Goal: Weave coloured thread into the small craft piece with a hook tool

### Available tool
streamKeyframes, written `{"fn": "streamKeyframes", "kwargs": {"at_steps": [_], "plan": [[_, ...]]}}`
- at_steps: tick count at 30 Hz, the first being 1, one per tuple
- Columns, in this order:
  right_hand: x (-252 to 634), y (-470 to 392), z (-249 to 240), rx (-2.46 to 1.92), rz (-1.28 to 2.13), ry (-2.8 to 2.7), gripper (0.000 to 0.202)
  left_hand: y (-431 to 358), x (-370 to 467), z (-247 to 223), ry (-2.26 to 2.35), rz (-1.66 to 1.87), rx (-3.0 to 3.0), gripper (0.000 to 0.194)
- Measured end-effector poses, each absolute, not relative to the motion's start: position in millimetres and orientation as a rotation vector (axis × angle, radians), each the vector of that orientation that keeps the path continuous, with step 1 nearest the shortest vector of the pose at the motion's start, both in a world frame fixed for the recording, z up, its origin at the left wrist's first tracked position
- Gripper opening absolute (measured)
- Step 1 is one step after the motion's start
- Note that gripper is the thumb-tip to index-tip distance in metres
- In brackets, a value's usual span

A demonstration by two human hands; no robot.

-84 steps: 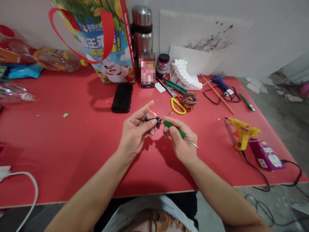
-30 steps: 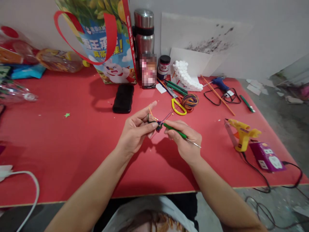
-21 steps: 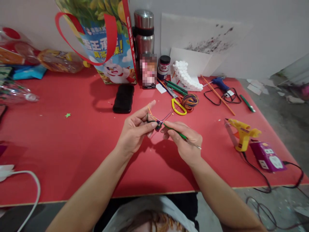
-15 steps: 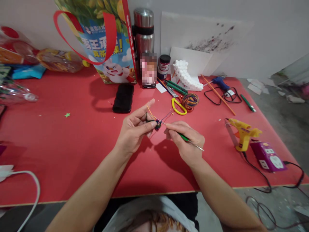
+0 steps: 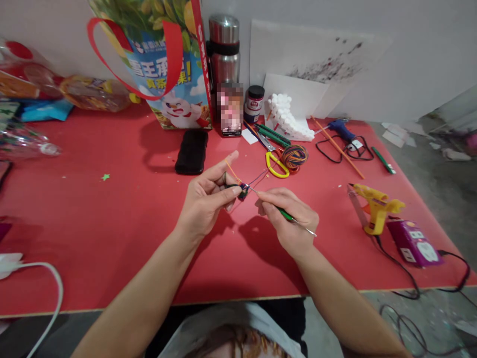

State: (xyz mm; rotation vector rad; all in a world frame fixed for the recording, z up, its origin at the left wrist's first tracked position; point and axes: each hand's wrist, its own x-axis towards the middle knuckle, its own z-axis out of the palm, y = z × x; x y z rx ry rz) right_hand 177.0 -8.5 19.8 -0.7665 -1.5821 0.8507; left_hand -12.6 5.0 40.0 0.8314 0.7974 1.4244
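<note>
Between thumb and fingers, my left hand [image 5: 204, 201] pinches a small dark crocheted piece [image 5: 243, 192], and an orange strand of yarn [image 5: 233, 171] runs up over its raised index finger. My right hand [image 5: 288, 216] grips a crochet hook [image 5: 285, 214] with a green handle, held like a pen. The hook's metal tip meets the top edge of the crocheted piece, where loops seem to sit on the shaft. From there a strand leads back to a multicoloured ball of yarn [image 5: 294, 156] lying beside yellow-handled scissors [image 5: 278, 165].
A black case [image 5: 191, 152] lies behind my left hand. At the back stand a gift bag [image 5: 179, 94], a steel flask [image 5: 224, 54], a phone [image 5: 231, 112] and a jar [image 5: 255, 103]. To the right are a yellow glue gun [image 5: 375, 206] and a purple box [image 5: 413, 243] with cables.
My right hand has shifted slightly right, drawing the hook back a little from the crocheted piece. My left hand keeps its hold, and the view has moved slightly.
</note>
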Motion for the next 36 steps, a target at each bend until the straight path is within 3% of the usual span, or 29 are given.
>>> {"fn": "streamKeyframes", "kwargs": {"at_steps": [21,27,36], "plan": [[180.2,-7.7,23.2,-0.752,0.815,-1.608,0.022,1.2,-9.7,36.3,0.855,1.414,0.882,0.058],[181.4,-7.7,17.5,-0.757,0.695,-1.733,0.026,0.1,-9.1,34.6,0.862,1.412,0.950,0.060],[177.8,-5.4,19.2,-0.705,0.772,-1.654,0.027,-2.1,-9.2,33.7,0.866,1.435,0.977,0.066]]}}
